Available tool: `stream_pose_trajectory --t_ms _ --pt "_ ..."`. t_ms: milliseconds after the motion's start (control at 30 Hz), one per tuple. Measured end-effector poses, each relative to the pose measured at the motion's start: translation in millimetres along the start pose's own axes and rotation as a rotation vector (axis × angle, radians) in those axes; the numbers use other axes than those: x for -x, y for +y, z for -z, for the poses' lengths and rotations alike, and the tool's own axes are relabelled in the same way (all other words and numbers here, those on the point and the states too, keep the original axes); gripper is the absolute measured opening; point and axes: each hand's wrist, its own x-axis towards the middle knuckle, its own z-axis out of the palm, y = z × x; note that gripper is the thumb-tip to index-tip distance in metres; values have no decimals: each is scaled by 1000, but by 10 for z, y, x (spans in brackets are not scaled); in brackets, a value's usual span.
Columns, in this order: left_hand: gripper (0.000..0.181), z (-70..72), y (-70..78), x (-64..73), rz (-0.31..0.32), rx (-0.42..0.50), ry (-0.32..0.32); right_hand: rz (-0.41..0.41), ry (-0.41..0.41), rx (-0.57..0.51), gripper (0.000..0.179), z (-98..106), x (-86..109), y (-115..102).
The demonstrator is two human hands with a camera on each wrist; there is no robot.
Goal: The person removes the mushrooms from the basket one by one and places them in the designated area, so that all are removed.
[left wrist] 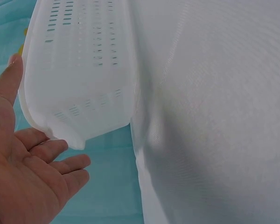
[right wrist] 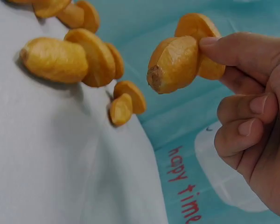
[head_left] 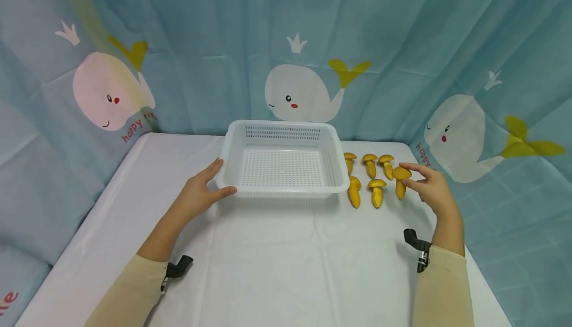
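My right hand (head_left: pixel 432 188) pinches a yellow-brown mushroom (head_left: pixel 400 174) by its cap between thumb and forefinger. In the right wrist view, this mushroom (right wrist: pixel 173 63) points its stem end at the camera, and the other fingers curl in beside it. My left hand (head_left: pixel 201 190) touches the left end of a white perforated plastic basket (head_left: pixel 286 192), thumb at its near corner and fingers along its side. The left wrist view shows the thumb at the rim and relaxed fingers by a corner of the basket (left wrist: pixel 79 84). No mushroom shows inside the basket.
Several more mushrooms (head_left: pixel 377 193) lie in two rows right of the basket, some close against its side. A white cloth covers the table (head_left: pixel 272 262). Blue curtains (head_left: pixel 187 68) with whale prints stand behind and along both sides.
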Motion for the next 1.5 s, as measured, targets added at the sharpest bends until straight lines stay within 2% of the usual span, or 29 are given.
stream_pose_trajectory --t_ms 167,367,633,1100,1300,1500 --pt "106 4 11 7 -7 -2 2 -26 -58 37 53 -20 -58 163" --pt "106 8 24 21 -6 5 3 -63 -121 32 52 -87 -149 334" --pt "106 16 33 26 -1 12 0 -101 -126 62 49 -156 -171 473" --pt "106 7 25 6 3 4 8 -187 -108 -20 48 -258 -251 600" --pt "109 12 30 16 1 7 10 -184 -96 -59 49 -274 -283 647" --pt "109 12 33 29 10 12 -4 -142 -98 -30 49 -226 -249 632"
